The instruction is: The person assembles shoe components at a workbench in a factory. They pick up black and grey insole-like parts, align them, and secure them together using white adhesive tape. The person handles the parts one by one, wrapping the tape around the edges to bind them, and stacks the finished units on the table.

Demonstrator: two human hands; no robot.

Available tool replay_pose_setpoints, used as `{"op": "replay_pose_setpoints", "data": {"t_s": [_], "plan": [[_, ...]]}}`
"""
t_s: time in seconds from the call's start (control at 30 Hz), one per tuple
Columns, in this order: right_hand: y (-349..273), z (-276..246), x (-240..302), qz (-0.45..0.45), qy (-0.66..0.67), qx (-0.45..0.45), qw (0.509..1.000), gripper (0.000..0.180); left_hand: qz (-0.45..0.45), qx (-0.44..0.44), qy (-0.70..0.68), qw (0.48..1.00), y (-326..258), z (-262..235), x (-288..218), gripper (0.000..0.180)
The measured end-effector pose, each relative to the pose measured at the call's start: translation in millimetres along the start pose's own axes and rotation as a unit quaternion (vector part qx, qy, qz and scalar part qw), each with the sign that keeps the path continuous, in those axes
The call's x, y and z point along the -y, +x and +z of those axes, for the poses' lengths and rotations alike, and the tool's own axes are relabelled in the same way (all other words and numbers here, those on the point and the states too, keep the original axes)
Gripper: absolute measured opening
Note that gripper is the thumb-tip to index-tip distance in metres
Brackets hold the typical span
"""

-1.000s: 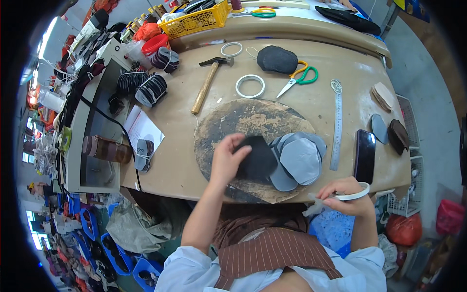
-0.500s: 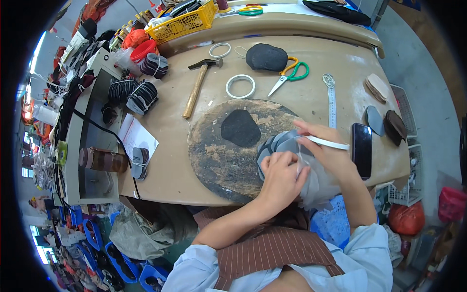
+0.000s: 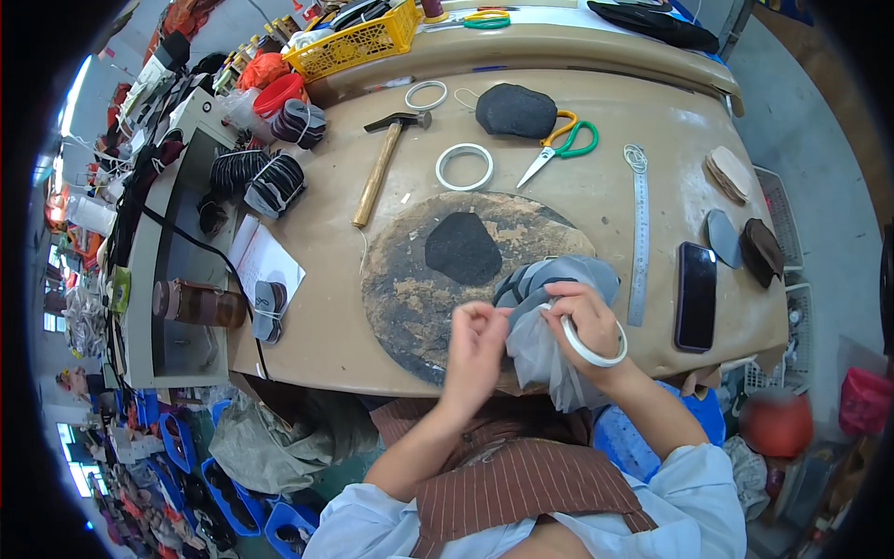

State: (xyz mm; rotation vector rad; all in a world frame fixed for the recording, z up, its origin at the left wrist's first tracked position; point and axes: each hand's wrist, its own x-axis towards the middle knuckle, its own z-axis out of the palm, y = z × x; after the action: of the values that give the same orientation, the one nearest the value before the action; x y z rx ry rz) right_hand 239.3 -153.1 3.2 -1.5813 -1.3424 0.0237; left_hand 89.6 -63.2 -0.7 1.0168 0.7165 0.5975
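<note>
The left hand (image 3: 475, 352) has its thumb and fingertips drawn together above a round, scuffed board (image 3: 399, 307); from where I stand I can't tell whether anything thin is pinched there. Just to its right, the right hand (image 3: 587, 324) grips crumpled translucent sheeting (image 3: 535, 347), and a narrow white ring (image 3: 596, 359), like a tape roll, lies against that hand. A stack of grey cut pieces (image 3: 570, 270) sits right beyond the right hand, partly hidden by the sheeting. One black cut piece (image 3: 463, 249) lies flat on the board, straight ahead of the left hand. Farther out from that hand is a wooden-handled hammer (image 3: 380, 177); off to the right hand's right are a metal ruler (image 3: 639, 247) and a dark phone (image 3: 696, 296).
</note>
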Motion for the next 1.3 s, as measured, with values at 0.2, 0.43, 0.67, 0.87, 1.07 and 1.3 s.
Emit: {"op": "replay_pose_setpoints", "data": {"t_s": [0.2, 0.43, 0.67, 0.87, 1.07, 1.3], "plan": [[10, 3, 4, -0.171, 0.021, 0.012, 0.985, 0.020, -0.049, 0.124, 0.118, 0.984, 28, -18, -22, 0.022], [19, -37, 25, 0.053, 0.132, 0.175, 0.974, 0.009, -0.044, 0.074, 0.147, 0.985, 28, -16, -15, 0.021], [36, 10, 15, -0.015, -0.119, 0.086, 0.989, 0.009, -0.014, 0.115, 0.178, 0.977, 36, -24, -14, 0.019], [16, 18, 9, -0.065, -0.076, 0.042, 0.994, 0.016, -0.086, 0.124, 0.073, 0.986, 38, -32, -14, 0.023], [20, 17, 12, -0.090, -0.078, 0.041, 0.992, 0.013, -0.119, 0.178, 0.140, 0.967, 55, -32, -27, 0.020], [0, -26, 12, -0.051, 0.159, 0.186, 0.968, 0.018, 0.096, 0.027, 0.327, 0.940, 98, -57, -40, 0.014]]}}
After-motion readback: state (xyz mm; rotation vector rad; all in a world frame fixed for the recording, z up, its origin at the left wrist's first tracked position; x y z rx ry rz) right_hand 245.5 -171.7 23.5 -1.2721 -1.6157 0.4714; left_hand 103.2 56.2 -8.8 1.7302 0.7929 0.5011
